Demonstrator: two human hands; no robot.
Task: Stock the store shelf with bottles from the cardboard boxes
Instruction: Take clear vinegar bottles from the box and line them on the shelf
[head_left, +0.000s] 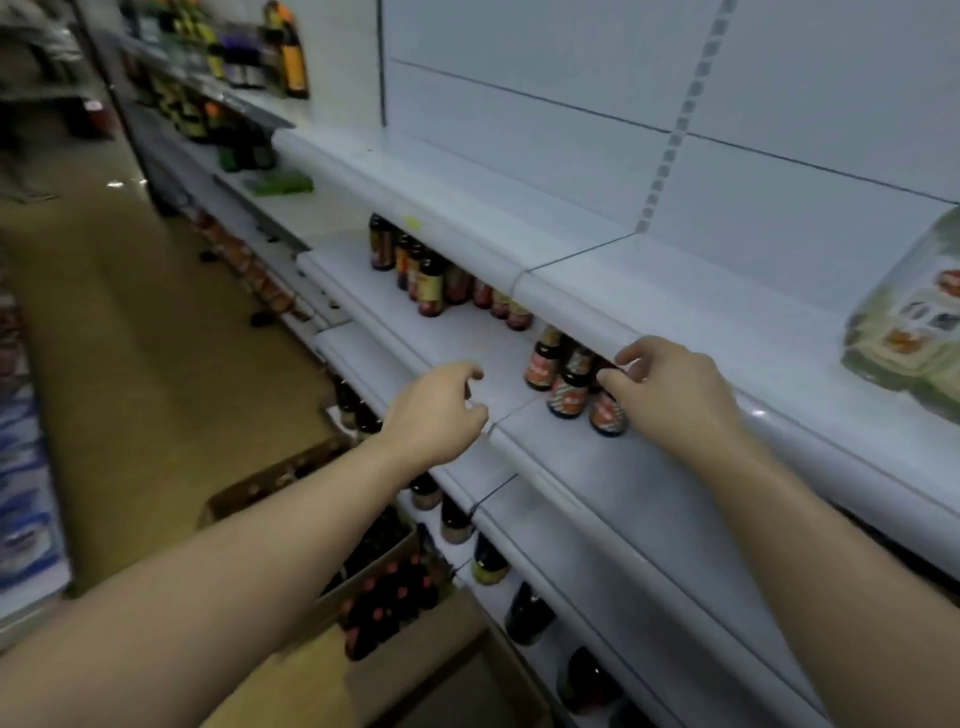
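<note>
Bare forearms reach up from the bottom edge toward the white shelf (587, 467) at centre frame. On it, just right of centre, the right hand (670, 389) pinches the neck of a dark bottle (609, 415) standing beside two others, while the left hand (436, 410) hovers loosely curled, holding nothing. At lower centre sits a cardboard box (363, 582) of red-capped bottles.

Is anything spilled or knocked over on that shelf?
No, nothing stands out. The bottles on the shelf all stand upright and I see no spill. The right hand pinches the top of the front bottle; the left hand holds nothing.
</note>
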